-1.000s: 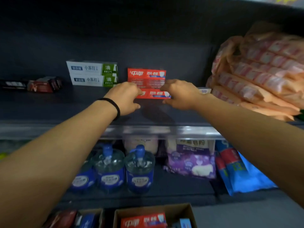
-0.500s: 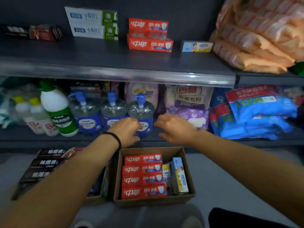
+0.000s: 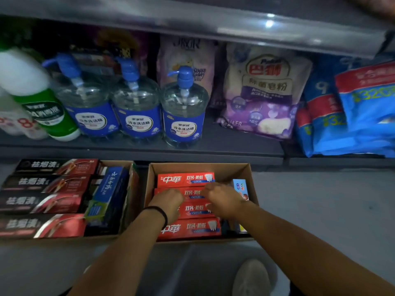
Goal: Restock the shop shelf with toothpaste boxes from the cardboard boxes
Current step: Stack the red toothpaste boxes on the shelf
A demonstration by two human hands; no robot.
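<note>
A shoe [image 3: 251, 278] is seen nearest the camera, on the grey floor [image 3: 320, 210]. Beyond it, both forearms are extended into the right-hand cardboard box [image 3: 243, 167]. The left hand [image 3: 167, 201], with a black band [image 3: 159, 211] at the wrist, is laid with curled fingers on the red toothpaste boxes [image 3: 190, 228]. The right hand [image 3: 222, 198] is set just beside it on the same rows, fingers bent downward. Whether either hand has closed on a box cannot be told, as the fingertips are hidden. No box is seen lifted clear.

Four rows of red boxes are visible in this carton, with a light-blue box [image 3: 240, 186] standing at its right wall. The left-hand cardboard box [image 3: 126, 163] is filled with dark toothpaste boxes [image 3: 42, 225] and blue ones [image 3: 111, 184].

Farther off, the lower shelf [image 3: 235, 146] is occupied by pump bottles [image 3: 183, 116], a green-and-white bottle [image 3: 38, 103], a purple bag [image 3: 263, 99] and blue packs [image 3: 363, 116]. Only the front edge of the upper shelf [image 3: 213, 26] is in view, so the stock already placed there cannot be judged.

The task is judged well short of completion: both cartons are largely full, and a further pick-up is in hand.
</note>
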